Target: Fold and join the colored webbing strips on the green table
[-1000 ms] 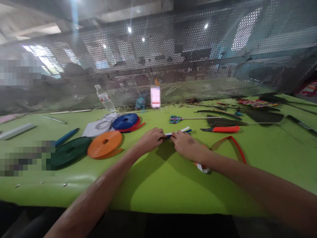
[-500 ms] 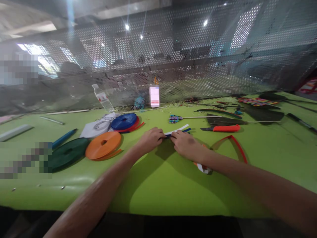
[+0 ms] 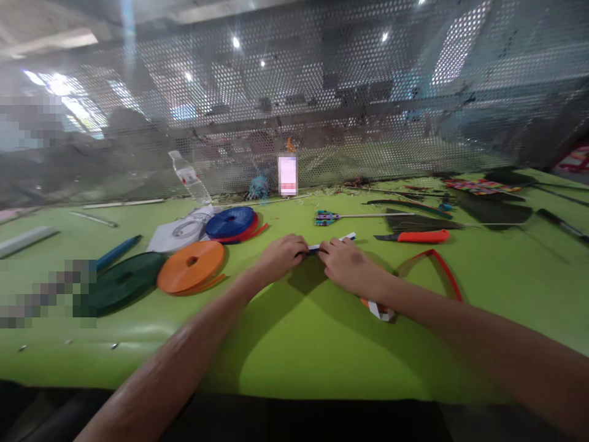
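Both hands pinch a pair of narrow strips, one white and one dark blue [image 3: 313, 249], low over the green table. My left hand [image 3: 285, 256] is closed on their left end. A short way to the right, my right hand [image 3: 346, 263] grips them with bent fingers. Past its fingers the strip ends stick out, white over blue. Fingertips hide most of what is held. Under my right wrist lie an orange and white strip piece [image 3: 380, 311] and a bent red strip [image 3: 442, 270].
Rolls of orange [image 3: 191, 265], green [image 3: 126, 283] and blue [image 3: 230, 222] strip lie on the left. Beyond my right hand are a red-handled knife [image 3: 422, 236] and a woven piece on a stick [image 3: 326, 218]. A bottle [image 3: 189, 177] and a lit phone [image 3: 288, 175] stand near the mesh.
The free ends of the white and blue strips, spread apart before, now lie together. Both hands stay in nearly the same place.
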Demonstrator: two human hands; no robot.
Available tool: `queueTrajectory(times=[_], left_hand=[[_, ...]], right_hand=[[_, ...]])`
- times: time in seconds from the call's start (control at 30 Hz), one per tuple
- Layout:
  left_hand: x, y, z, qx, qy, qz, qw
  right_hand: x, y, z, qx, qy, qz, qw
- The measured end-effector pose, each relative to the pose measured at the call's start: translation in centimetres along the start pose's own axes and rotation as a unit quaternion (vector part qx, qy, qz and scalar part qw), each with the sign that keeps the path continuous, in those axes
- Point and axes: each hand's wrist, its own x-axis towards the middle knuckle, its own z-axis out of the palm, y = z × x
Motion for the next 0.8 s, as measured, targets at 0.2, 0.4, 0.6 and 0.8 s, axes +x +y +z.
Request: queueTrajectory(times=[0.2,0.4,0.6,0.8], left_hand=[[0.06,-0.13,0.17,0.005,0.003,0.006,1.0],[0.17,-0.3,0.05,0.011,0.007,0.012,1.0],[0.19,-0.57,0.08,0.014,0.005,0.02,1.0],[0.37,-0.75,0.43,0.007,0.006,0.029,1.0]], right_hand=[[0.14,0.45,0.25,0.015,-0.001,-0.018,1.0],[0.31,0.51,0.57,0.021,-0.001,-0.021,1.0],[0.33,0.59,0.53,0.035,0.0,-0.02,0.999],[0.58,0.89,-0.03,0.056,0.006,-0.011,0.998]])
